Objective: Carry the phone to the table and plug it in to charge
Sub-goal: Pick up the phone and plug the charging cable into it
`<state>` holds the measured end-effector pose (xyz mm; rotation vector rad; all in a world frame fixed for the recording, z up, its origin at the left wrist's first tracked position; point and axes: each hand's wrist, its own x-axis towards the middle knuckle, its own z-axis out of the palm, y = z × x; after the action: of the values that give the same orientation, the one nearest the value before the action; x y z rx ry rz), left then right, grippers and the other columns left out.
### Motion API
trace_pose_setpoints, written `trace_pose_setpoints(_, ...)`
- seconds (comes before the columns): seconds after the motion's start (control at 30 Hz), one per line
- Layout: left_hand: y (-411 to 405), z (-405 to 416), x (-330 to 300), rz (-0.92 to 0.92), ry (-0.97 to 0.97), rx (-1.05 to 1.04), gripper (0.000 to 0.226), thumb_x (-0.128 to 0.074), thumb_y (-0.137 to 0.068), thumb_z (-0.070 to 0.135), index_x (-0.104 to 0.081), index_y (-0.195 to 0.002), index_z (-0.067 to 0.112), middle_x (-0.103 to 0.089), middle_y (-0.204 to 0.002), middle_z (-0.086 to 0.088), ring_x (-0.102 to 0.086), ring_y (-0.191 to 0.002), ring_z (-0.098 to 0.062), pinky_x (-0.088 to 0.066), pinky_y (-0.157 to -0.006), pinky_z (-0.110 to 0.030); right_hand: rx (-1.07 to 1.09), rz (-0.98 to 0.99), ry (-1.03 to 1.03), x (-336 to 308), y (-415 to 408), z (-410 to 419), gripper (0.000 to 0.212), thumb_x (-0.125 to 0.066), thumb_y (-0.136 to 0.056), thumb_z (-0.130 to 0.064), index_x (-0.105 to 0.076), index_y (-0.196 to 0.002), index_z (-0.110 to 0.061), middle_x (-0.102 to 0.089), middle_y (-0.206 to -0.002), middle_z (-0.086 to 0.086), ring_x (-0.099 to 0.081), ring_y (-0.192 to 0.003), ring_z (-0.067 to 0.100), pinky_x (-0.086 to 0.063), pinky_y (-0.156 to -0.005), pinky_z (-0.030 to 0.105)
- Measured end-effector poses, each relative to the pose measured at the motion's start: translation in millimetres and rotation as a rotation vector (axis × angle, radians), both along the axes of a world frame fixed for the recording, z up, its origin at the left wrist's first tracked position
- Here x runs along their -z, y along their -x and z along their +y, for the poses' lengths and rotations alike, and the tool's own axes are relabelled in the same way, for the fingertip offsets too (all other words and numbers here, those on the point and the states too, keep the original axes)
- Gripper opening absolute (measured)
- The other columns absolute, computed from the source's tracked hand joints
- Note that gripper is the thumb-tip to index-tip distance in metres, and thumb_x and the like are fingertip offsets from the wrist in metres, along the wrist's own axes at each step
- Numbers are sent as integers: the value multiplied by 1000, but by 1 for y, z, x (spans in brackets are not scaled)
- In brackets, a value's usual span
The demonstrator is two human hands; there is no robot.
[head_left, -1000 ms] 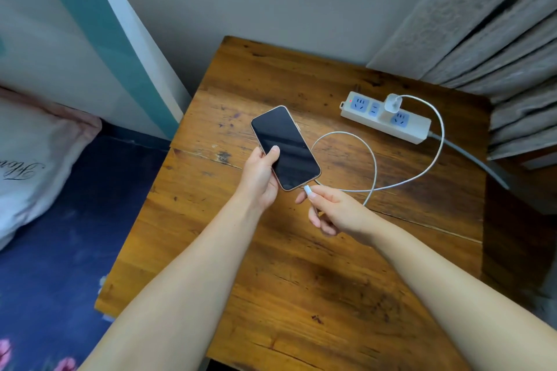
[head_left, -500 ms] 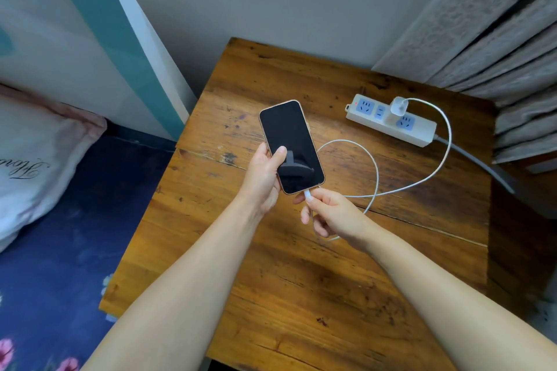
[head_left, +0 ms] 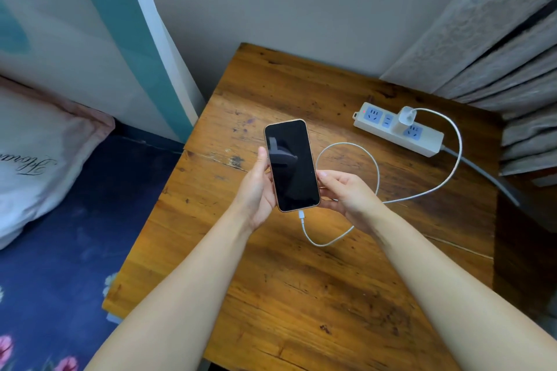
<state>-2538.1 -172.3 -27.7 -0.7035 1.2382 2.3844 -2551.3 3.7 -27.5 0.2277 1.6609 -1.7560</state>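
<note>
A phone [head_left: 291,164] with a dark screen and gold edge is held above the wooden table [head_left: 301,280], screen up. My left hand [head_left: 256,190] grips its left edge, my right hand [head_left: 346,194] its right edge. A white charging cable [head_left: 422,194] has its plug seated in the phone's bottom end and loops across the table to a white charger block [head_left: 407,118]. The block sits in a white power strip [head_left: 398,129] at the back right, whose red light is on.
A grey cord [head_left: 482,172] leaves the power strip toward the right. Grey curtains [head_left: 497,48] hang at the back right. Left of the table lies a bed with a dark blue floral sheet [head_left: 60,265] and a white-pink pillow [head_left: 36,153].
My right hand pushed the cable plug into the phone's bottom, let go of it and moved up to the phone's right edge. The phone turned more upright toward me.
</note>
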Motion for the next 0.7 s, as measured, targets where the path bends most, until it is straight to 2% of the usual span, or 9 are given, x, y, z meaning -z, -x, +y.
trace_pose_setpoints(0.07, -1, -3, 2, -25, -16, -9, 53, -24, -95, 52, -54, -123, 19, -59, -126, -14, -56, -117, -27, -50, -91, -46, 30, -1, -5, 3, -2, -2, 24, -50, -95, -27, -73, -99, -21, -76, -93, 0, -69, -88, 16, -55, -74, 29)
trace_pose_setpoints(0.17, -4, -6, 4, -36, -24, -15, 47, -26, -97, 47, -56, -121, 19, -60, -125, -14, -57, -116, -27, -52, -88, -45, 46, -11, 2, 6, -3, -3, 23, -51, -95, -23, -72, -103, -20, -76, -96, 2, -70, -90, 19, -55, -78, 34)
trace_pose_setpoints(0.33, -8, -12, 7, -35, 1, -19, 42, -30, -98, 41, -56, -122, 20, -61, -126, -13, -57, -115, -26, -52, -88, -45, 55, -22, -15, 9, -5, -11, 21, -53, -94, -20, -73, -98, -23, -76, -96, 1, -70, -92, 20, -57, -78, 34)
trace_pose_setpoints(0.6, -11, -23, 12, -28, 1, -37, 42, -30, -98, 42, -56, -123, 21, -61, -126, -12, -58, -115, -26, -53, -89, -44, 62, -28, -22, 11, -5, -23, 21, -54, -93, -21, -70, -105, -18, -73, -105, 9, -68, -100, 24, -56, -84, 39)
trace_pose_setpoints(0.7, -10, -25, 13, -33, -8, -37, 44, -29, -98, 43, -55, -125, 19, -61, -126, -14, -58, -115, -28, -51, -92, -48, 70, -30, -12, 11, -5, -26, 20, -54, -93, -21, -71, -103, -19, -74, -103, 8, -69, -98, 23, -57, -79, 36)
